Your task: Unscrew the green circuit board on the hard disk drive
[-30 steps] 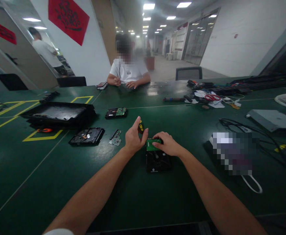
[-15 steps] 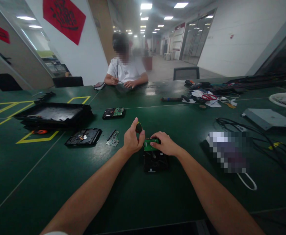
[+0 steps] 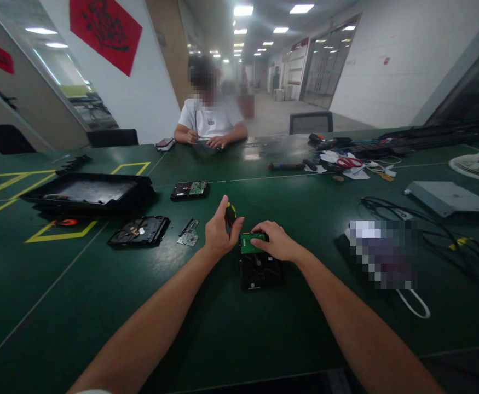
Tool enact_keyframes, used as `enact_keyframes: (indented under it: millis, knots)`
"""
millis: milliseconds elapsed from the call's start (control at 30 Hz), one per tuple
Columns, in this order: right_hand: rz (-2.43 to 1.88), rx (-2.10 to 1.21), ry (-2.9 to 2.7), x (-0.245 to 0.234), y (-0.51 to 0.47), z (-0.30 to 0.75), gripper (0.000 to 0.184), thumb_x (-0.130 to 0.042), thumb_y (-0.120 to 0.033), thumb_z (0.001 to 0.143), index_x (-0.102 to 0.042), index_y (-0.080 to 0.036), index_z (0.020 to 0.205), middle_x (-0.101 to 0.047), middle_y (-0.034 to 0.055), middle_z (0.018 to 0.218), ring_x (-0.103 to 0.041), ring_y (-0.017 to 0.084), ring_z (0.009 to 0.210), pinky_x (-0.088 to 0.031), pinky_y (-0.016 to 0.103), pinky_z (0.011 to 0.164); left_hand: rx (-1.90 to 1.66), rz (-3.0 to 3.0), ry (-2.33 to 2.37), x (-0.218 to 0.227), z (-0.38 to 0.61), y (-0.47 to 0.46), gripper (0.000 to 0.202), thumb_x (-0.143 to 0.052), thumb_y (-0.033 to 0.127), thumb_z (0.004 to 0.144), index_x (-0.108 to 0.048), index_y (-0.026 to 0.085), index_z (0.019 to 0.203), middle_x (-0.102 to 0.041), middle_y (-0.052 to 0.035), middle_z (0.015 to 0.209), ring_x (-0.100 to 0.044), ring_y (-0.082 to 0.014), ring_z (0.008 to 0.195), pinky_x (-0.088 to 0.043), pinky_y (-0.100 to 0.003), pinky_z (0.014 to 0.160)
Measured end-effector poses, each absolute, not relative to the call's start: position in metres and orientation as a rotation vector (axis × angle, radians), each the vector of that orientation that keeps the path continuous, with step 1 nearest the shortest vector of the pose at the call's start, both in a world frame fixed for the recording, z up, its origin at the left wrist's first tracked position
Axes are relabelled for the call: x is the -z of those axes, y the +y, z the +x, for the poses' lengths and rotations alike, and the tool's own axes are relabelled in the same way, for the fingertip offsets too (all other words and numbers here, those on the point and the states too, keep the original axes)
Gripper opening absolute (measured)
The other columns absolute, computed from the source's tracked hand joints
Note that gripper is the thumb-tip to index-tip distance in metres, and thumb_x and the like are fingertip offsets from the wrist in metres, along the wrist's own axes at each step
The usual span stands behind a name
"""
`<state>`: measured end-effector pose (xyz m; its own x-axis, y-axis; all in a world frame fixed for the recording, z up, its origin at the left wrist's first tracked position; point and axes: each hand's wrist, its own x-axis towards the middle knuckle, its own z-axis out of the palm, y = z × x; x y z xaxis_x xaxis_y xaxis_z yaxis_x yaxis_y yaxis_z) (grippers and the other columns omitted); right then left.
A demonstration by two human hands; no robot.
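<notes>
A black hard drive [image 3: 260,271] lies on the green table [image 3: 99,284] in front of me, its green circuit board [image 3: 248,244] facing up at the far end. My left hand [image 3: 218,232] is closed round a screwdriver with a black and yellow handle [image 3: 230,213], held upright at the board's left edge. My right hand [image 3: 276,241] rests on the board's far right corner, fingers bent and pressing down on it.
To the left lie a loose circuit board [image 3: 189,232], an opened drive [image 3: 139,230], another drive [image 3: 190,190] and a black tray [image 3: 89,191]. A person in white sits across the table. Scissors [image 3: 349,162], tools, cables [image 3: 423,219] and a grey box [image 3: 448,197] are on the right.
My left hand's fingers have shifted round the screwdriver handle, thumb closing and opening again. The right hand and the drive stay put. The view has drifted slightly.
</notes>
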<state>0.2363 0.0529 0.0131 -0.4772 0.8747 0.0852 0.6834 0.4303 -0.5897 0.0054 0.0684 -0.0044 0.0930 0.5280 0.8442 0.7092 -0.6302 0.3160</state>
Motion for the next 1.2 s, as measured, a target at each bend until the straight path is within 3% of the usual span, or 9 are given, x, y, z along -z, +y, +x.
enact_keyframes:
  millis: [133, 333, 433, 600, 767, 900, 1200]
  knots:
    - [-1.332, -0.709, -2.309, -0.013, 0.053, 0.236, 0.025, -0.068, -0.04, 0.102, -0.07, -0.025, 0.122, -0.066, 0.0094, 0.123, -0.057, 0.028, 0.115, -0.04, 0.043, 0.097, 1.585, -2.185, -1.312, 0.004, 0.006, 0.066, 0.083, -0.06, 0.049, 0.104, -0.021, 0.012, 0.167, -0.071, -0.0043, 0.085, -0.065, -0.0172, 0.061, -0.053, -0.027, 0.06]
    - [-1.336, -0.687, -2.312, -0.012, 0.054, 0.236, 0.025, -0.069, -0.04, 0.102, -0.07, -0.025, 0.122, -0.067, 0.009, 0.123, -0.058, 0.028, 0.114, -0.04, 0.043, 0.096, 1.658, -2.369, -1.288, 0.003, 0.005, 0.062, 0.079, -0.051, 0.042, 0.108, -0.011, 0.014, 0.17, -0.077, -0.0109, 0.102, -0.073, -0.0186, 0.072, -0.06, -0.029, 0.069]
    - [-1.34, -0.684, -2.307, -0.013, 0.053, 0.235, 0.025, -0.07, -0.039, 0.102, -0.069, -0.024, 0.122, -0.067, 0.0095, 0.122, -0.059, 0.028, 0.113, -0.041, 0.042, 0.095, 1.669, -2.374, -1.255, 0.005, 0.005, 0.063, 0.082, -0.058, 0.047, 0.105, -0.015, 0.017, 0.169, -0.076, -0.0107, 0.106, -0.073, -0.0183, 0.072, -0.06, -0.029, 0.068]
    - [-1.349, -0.699, -2.304, -0.015, 0.053, 0.235, 0.026, -0.07, -0.038, 0.101, -0.069, -0.023, 0.123, -0.068, 0.01, 0.123, -0.059, 0.028, 0.114, -0.041, 0.043, 0.095, 1.609, -2.199, -1.225, 0.007, 0.005, 0.067, 0.085, -0.07, 0.054, 0.098, -0.029, 0.02, 0.164, -0.071, -0.0168, 0.128, -0.069, -0.0165, 0.07, -0.058, -0.03, 0.067]
    - [-1.346, -0.669, -2.311, -0.016, 0.052, 0.234, 0.023, -0.071, -0.035, 0.101, -0.07, -0.024, 0.121, -0.068, 0.0099, 0.124, -0.06, 0.028, 0.114, -0.041, 0.043, 0.095, 1.655, -2.261, -1.339, 0.003, 0.005, 0.065, 0.083, -0.059, 0.043, 0.104, -0.017, 0.016, 0.17, -0.072, -0.0066, 0.094, -0.064, -0.0162, 0.063, -0.055, -0.029, 0.063]
    - [-1.342, -0.665, -2.316, -0.016, 0.052, 0.234, 0.023, -0.071, -0.036, 0.101, -0.07, -0.024, 0.121, -0.067, 0.0098, 0.123, -0.06, 0.028, 0.112, -0.041, 0.042, 0.094, 1.694, -2.297, -1.334, 0.0, 0.005, 0.063, 0.084, -0.057, 0.036, 0.104, -0.011, 0.017, 0.171, -0.074, -0.0076, 0.099, -0.065, -0.0154, 0.064, -0.056, -0.029, 0.065]
    - [-1.331, -0.689, -2.308, -0.014, 0.053, 0.235, 0.025, -0.07, -0.038, 0.101, -0.07, -0.024, 0.121, -0.067, 0.0096, 0.123, -0.059, 0.027, 0.113, -0.041, 0.042, 0.094, 1.845, -2.3, -1.373, -0.004, 0.01, 0.06, 0.071, -0.061, 0.035, 0.102, -0.03, 0.02, 0.164, -0.073, -0.0032, 0.098, -0.064, -0.0122, 0.066, -0.056, -0.026, 0.068]
